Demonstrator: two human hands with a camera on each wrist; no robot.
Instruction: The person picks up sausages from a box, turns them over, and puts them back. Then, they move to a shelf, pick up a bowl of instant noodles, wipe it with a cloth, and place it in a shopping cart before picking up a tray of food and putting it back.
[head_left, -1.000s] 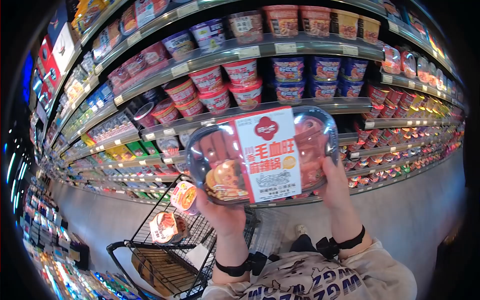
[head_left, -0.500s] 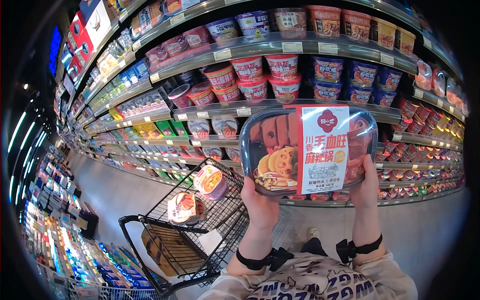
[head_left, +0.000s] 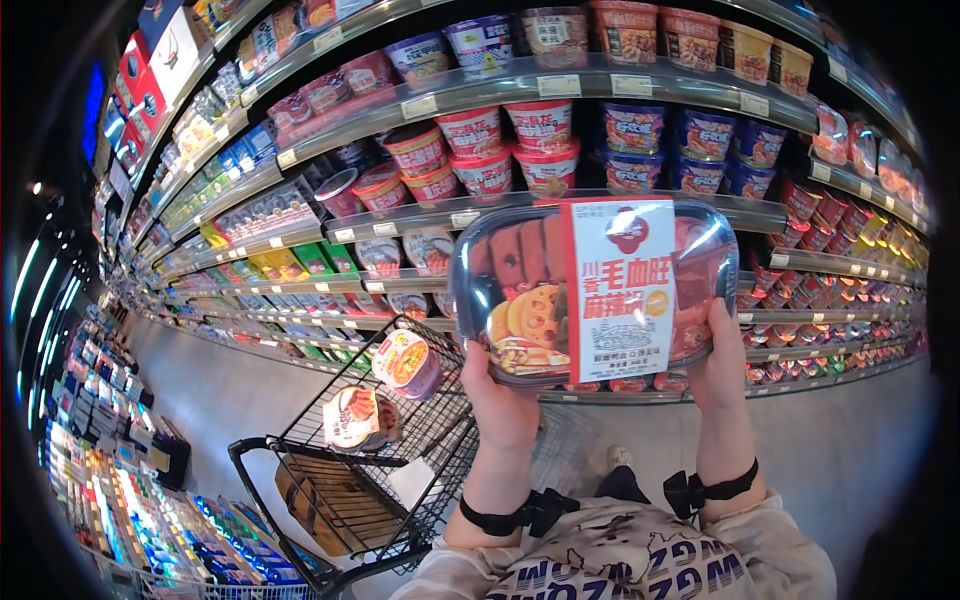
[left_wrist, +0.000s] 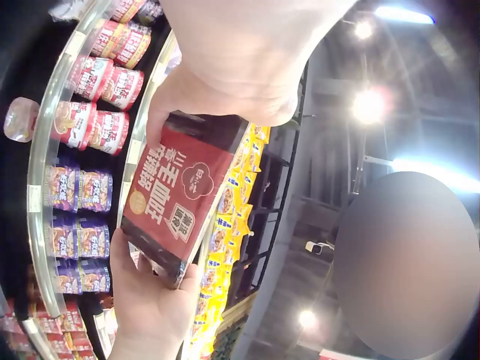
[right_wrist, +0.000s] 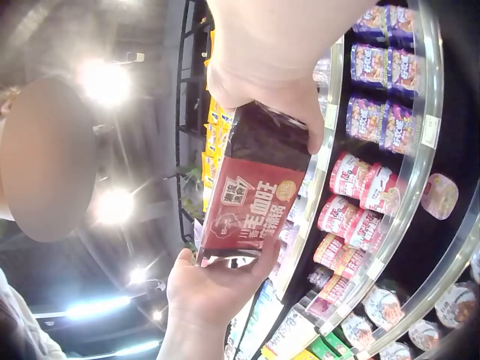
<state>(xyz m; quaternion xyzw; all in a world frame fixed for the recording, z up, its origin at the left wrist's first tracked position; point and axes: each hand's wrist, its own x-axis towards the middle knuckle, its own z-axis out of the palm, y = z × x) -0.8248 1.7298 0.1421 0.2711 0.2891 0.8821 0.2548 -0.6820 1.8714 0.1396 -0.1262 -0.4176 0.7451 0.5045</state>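
In the head view, a black ready-meal tray (head_left: 600, 300) with a clear lid and a red-and-white paper band faces me, held up by both hands. Lotus root slices and sausage-like pieces show under the lid. My left hand (head_left: 497, 405) grips its lower left corner, thumb at the front. On the lower right corner my right hand (head_left: 720, 365) holds it the same way. Both wrist views show the red underside of the band, the left hand (left_wrist: 232, 67) at the top of one and the right hand (right_wrist: 266, 67) at the top of the other.
A black wire shopping cart (head_left: 300, 440) stands at lower left, carrying two food bowls (head_left: 405, 362) and a brown bag (head_left: 325, 505). Ahead, long curved-looking shelves (head_left: 690, 92) hold red and purple instant noodle tubs (head_left: 632, 130). Grey floor (head_left: 800, 460) lies below.
The head view has swung left, bringing more of the cart into sight. The tray has gone from a slight tilt to nearly level, with both hands keeping hold of it.
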